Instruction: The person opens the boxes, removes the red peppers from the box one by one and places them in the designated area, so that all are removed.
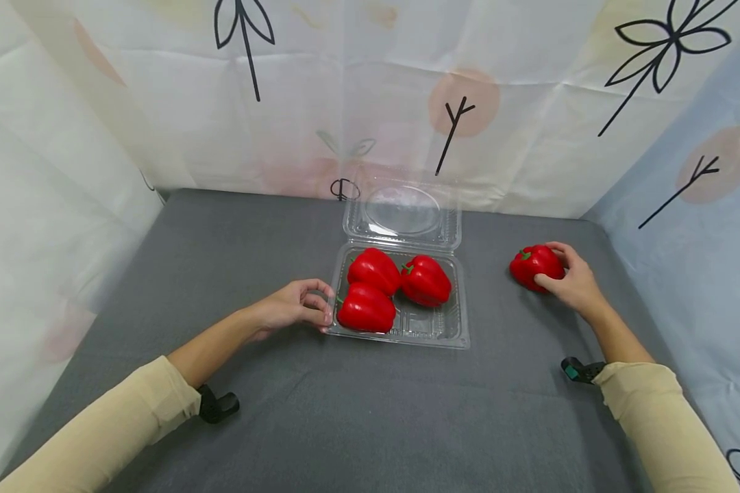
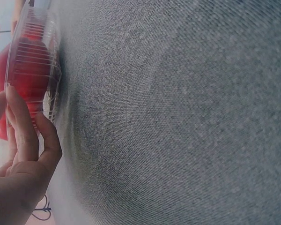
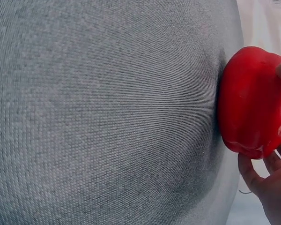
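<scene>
A clear plastic clamshell container [image 1: 428, 324] lies with its lid up on the grey cloth, holding three red bell peppers: one at the back left [image 1: 374, 271], one at the front left [image 1: 366, 308] and one on the right [image 1: 426, 281]. My left hand [image 1: 296, 303] pinches the container's left rim between thumb and fingers, as the left wrist view shows close up. Far to the right, my right hand [image 1: 572, 279] grips another red bell pepper [image 3: 253, 98], thumb on one side and fingers on the other. That pepper lies on its side, its green stem facing left and back.
The transparent lid [image 1: 403, 211] leans back from its hinge toward the patterned curtain [image 1: 530, 137] behind the table. Cloth panels also stand at the left [image 1: 49, 226] and right [image 1: 703, 274]. Grey cloth [image 1: 370, 418] covers the table.
</scene>
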A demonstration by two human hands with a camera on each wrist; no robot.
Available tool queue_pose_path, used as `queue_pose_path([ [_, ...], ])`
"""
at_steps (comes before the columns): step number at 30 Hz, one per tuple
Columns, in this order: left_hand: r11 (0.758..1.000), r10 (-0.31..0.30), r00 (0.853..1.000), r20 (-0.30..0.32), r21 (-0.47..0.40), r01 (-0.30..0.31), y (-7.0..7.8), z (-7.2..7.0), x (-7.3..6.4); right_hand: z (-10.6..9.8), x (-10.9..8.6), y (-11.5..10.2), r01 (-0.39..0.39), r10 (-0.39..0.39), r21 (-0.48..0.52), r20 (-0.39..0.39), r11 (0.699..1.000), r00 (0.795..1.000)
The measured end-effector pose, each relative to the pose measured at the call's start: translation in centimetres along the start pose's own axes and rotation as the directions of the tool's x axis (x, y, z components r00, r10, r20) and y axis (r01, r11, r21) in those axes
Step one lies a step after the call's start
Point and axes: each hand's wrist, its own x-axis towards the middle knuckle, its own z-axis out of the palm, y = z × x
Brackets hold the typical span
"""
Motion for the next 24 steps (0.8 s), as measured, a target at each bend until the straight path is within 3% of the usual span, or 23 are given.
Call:
queue_pose_path([
  [19, 1.0, 0.008, 1.0, -0.001, 0.013, -0.008, 0.2, 0.1, -0.2, -0.4, -0.3, -0.8, 0.044, -0.04, -0.047, 0.076, 0.998, 0.996],
  [24, 1.0, 0.01, 1.0, -0.003, 0.015, -0.01, 0.2, 0.2, -0.3, -0.2, -0.3, -0.9, 0.068, -0.063, -0.086, 0.057, 0.994, 0.996],
])
